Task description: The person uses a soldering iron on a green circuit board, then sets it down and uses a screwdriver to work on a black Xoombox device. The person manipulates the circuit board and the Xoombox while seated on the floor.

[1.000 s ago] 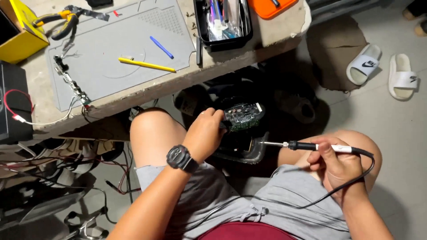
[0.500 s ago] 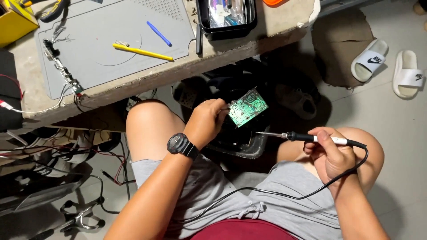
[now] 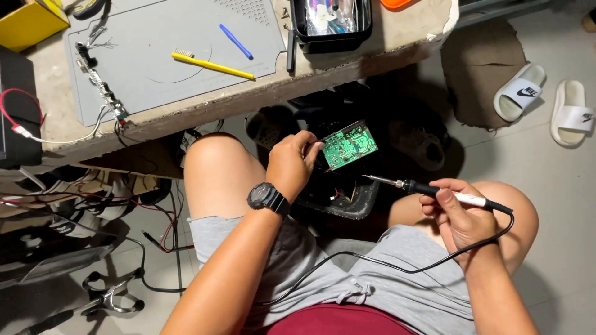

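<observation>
The green circuit board [image 3: 349, 145] has tilted up since a second ago, below the bench [image 3: 261, 99] front edge. The left hand [image 3: 292, 164] grip pinches it; the right hand [image 3: 459, 217] grip clasps the soldering iron [image 3: 434, 191], tip just beside the board.

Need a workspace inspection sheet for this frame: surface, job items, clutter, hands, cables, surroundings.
Surface: grey mat on a worn bench.
Job's things: green circuit board tilted above a dark casing; soldering iron, tip just short of the board.
Clutter: yellow brush, blue pen, black parts tray, yellow box.
Hands: left hand grips the board's edge; right hand holds the iron.
Cables: iron's black cord across the lap; red wires at left.
Surroundings: white slides on the tiled floor.
</observation>
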